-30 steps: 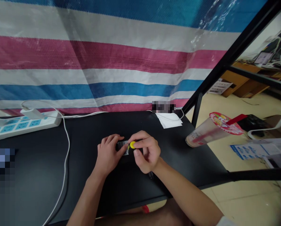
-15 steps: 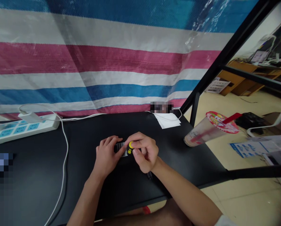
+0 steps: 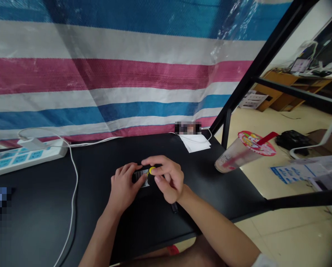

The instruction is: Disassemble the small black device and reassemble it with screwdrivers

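Note:
A small black device with a white label and a yellow button [image 3: 145,174] lies on the black table [image 3: 99,207] in the middle of the view. My left hand [image 3: 123,187] grips its left end with curled fingers. My right hand [image 3: 166,179] is closed over its right end, thumb and forefinger pinched at the yellow button. A thin dark stick [image 3: 174,207] pokes out below my right wrist.
A white power strip [image 3: 21,157] with a white cable [image 3: 72,185] lies at the far left. A folded white paper [image 3: 195,142] lies at the back. A plastic drink cup with a red straw [image 3: 239,152] stands at the table's right edge, beside a black frame post [image 3: 225,128].
Both hands stay on the device. The whole scene has drifted slightly left and down in the picture as my head moved; the fingers have barely shifted on the yellow button.

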Available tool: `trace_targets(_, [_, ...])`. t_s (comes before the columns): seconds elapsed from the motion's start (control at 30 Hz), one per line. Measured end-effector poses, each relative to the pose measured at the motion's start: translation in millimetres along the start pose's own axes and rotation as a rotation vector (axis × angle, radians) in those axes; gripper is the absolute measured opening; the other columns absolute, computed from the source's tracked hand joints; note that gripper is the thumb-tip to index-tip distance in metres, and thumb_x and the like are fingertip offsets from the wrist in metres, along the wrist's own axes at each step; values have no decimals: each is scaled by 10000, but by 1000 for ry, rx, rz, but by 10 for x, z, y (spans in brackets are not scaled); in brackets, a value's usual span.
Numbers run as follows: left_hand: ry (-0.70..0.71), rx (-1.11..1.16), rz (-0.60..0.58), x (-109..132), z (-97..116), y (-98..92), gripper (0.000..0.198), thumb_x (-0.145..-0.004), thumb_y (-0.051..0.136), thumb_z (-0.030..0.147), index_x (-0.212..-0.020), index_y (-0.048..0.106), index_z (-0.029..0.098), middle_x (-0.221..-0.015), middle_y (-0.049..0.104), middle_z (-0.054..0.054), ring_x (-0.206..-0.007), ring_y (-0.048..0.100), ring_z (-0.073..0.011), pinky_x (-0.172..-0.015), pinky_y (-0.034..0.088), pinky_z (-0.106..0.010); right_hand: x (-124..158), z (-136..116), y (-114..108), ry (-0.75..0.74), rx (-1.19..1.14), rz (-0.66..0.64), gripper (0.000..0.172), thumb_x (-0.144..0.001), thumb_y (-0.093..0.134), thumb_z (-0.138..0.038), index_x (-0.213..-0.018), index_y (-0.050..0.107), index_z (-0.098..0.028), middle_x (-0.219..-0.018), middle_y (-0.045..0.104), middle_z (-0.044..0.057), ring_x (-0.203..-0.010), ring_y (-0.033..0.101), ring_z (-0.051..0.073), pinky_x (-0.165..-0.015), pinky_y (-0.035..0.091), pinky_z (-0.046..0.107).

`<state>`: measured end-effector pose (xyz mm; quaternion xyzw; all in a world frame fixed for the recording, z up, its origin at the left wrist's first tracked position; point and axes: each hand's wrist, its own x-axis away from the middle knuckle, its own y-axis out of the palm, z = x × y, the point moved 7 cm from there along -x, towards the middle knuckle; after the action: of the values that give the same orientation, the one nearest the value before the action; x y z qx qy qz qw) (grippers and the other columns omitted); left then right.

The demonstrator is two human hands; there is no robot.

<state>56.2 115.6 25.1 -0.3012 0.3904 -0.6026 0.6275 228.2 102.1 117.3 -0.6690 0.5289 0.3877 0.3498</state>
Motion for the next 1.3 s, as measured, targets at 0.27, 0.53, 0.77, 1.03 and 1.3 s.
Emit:
trace_targets(0.27, [18,2,6,5,-8,-1,364,-997,543,450,-1277,693,271,-1435,652,-92,-1293,538,-356,-959,445,-505,-42,-23,-18,-62,77,56,278,-834,714,-87,-1053,651,-244,-910,712,46,-808,696,185,-700,611,354])
trace_targets(0.53, [16,-10,-9,-3,-5,-7,357,-994,527,405,-1288,689,283,-1444,647,-83,-1286,550,-359,-934,453,-483,-40,16,-13,-23,114,67,339,-799,773,-124,-1078,638,-259,-855,669,12,-728,626,156,-654,568,324])
trace_targets(0.77, [11,-2,-8,-13,-35,18,383,-1005,552,495,-1295,682,281,-1438,648,-81,-1295,539,-364,-969,436,-505,-39,-31,15,-7,-13,-36,171,-953,567,-160,-1100,619,-228,-1094,753,107,-939,748,202,-798,629,394])
trace_targets(1.03, [0,17,10,-10,-36,8,347,-990,558,467,-1253,695,287,-1423,663,-71,-1299,544,-350,-955,434,-488,-161,26,-47,91,-15,-112,199,-879,754,-133,-1008,631,-221,-891,695,45,-767,699,149,-695,578,299])
trace_targets(1.3, [10,-12,23,-14,-87,49,362,-965,554,432,-1268,688,287,-1408,661,-72,-1285,548,-358,-950,445,-487,-181,-56,-10,94,-120,-207,134,-934,659,-138,-1020,609,-228,-1033,746,90,-953,752,188,-853,619,360])
